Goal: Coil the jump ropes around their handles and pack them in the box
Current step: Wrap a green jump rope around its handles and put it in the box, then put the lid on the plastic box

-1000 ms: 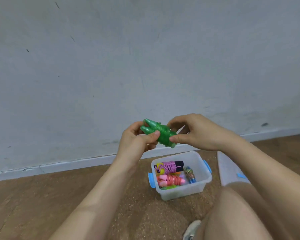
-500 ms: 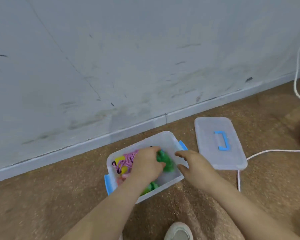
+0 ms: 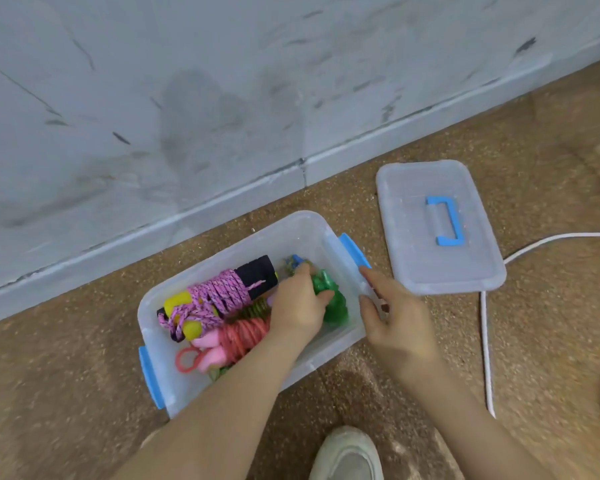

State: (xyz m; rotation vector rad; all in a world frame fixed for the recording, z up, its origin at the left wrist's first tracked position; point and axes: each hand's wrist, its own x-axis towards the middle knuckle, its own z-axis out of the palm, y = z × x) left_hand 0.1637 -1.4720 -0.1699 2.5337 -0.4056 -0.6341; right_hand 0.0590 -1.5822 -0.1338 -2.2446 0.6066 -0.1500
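Green rope (image 3: 336,306) now sits in the box (image 3: 222,254), left grip (image 3: 297,308) curled on it, right grip (image 3: 395,317) open — released, its coil may unwind.

Box (image 3: 229,249): translucent smooth plastic w/ glossy blue clips. Lid (image 3: 413,188) at its 2 o'clock: same frosted plastic, blue handle. Green jump rope (image 3: 336,306): glossy plastic. Purple rope (image 3: 222,292): braided cloth cord. Floor (image 3: 66,358): rough, speckled brown. Wall (image 3: 187,81): matt, scuffed grey.
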